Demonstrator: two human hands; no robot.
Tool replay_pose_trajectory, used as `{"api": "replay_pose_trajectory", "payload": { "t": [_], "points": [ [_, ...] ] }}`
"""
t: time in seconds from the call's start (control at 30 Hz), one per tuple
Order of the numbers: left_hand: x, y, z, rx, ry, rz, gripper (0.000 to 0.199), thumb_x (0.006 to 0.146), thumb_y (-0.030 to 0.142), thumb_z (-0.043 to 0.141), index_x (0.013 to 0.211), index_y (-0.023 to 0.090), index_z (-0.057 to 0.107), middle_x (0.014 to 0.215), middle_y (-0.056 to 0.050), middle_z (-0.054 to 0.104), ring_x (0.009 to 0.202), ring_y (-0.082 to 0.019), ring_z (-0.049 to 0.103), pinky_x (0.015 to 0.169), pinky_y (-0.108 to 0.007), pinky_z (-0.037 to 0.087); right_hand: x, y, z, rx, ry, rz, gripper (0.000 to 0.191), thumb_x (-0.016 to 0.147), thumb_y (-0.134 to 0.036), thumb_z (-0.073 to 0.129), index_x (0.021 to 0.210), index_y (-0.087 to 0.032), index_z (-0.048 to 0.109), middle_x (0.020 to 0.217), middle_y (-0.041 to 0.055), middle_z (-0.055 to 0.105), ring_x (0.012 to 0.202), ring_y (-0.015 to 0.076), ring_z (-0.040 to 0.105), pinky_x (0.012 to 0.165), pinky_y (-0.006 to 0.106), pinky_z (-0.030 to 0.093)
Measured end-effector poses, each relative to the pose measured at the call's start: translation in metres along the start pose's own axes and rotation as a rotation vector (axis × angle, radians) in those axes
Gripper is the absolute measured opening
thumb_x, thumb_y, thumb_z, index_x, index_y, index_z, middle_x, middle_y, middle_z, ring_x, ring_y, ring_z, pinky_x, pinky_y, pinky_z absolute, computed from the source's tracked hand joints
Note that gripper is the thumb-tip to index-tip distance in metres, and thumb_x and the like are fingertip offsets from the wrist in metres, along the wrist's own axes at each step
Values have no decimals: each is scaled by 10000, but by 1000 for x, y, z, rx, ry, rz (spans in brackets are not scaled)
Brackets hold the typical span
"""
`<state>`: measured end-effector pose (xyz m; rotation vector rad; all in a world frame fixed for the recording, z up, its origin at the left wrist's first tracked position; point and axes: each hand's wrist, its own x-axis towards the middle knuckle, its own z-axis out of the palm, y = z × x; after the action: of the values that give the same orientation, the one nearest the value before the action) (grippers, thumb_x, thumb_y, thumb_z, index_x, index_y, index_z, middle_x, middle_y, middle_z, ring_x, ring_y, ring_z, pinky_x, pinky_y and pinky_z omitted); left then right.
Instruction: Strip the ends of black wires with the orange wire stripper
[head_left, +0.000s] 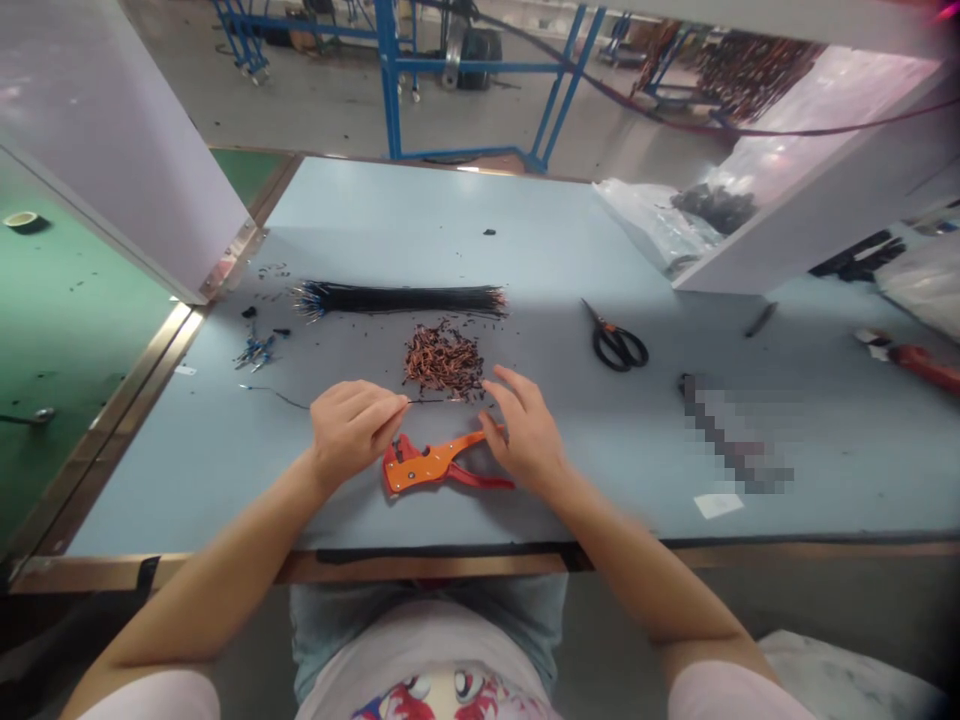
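left hand [356,425] pinching black wire [426,401], tip by copper scraps [442,360] | right hand [529,435] fingers spread, perhaps grazing orange stripper [424,466] | steadiest pinched near tip, wire kept straight

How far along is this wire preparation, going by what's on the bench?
The black wire bundle, blue-tipped at one end, copper showing at the other, looks done. The left hand holds one blue-tipped wire; the orange wire stripper lies idle. Blue terminals lie loose, perhaps unused; how many wires remain can't be told.
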<state>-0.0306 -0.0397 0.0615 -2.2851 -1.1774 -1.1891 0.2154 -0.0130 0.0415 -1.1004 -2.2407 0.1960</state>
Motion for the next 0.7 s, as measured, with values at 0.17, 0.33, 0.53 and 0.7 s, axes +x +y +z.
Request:
{"api": "replay_pose_trajectory", "payload": {
  "t": [0.17,0.33,0.53,0.7],
  "points": [
    [0,2,0,-2,36,18,93,770,130,646,762,193,578,648,22,677,609,-103,613,611,-221,444,2,-3,-2,31,-150,-80,370,880,-297,520,1207,-122,512,1213,187,542,1145,290,480,975,483,434],
    [1,3,-2,-1,48,33,107,757,121,657,778,192,579,667,17,685,622,-112,615,616,-228,452,1,-13,-5,106,-351,-173,528,818,-447,608,1230,-137,492,1197,168,553,1134,296,468,987,499,379],
    [1,2,-2,5,58,24,90,781,148,634,750,200,566,644,32,675,591,-95,608,606,-217,448,-2,-19,-4,23,-490,-163,636,672,-495,725,1178,-162,527,1084,131,566,1036,291,469,994,525,303],
    [-5,0,3,-21,37,-92,48,787,180,640,793,197,596,679,10,672,626,-107,602,621,-230,452,-2,-18,-3,0,-514,-139,377,717,-361,665,1035,-175,584,961,97,574,927,248,474,910,445,354]
  ]
}}
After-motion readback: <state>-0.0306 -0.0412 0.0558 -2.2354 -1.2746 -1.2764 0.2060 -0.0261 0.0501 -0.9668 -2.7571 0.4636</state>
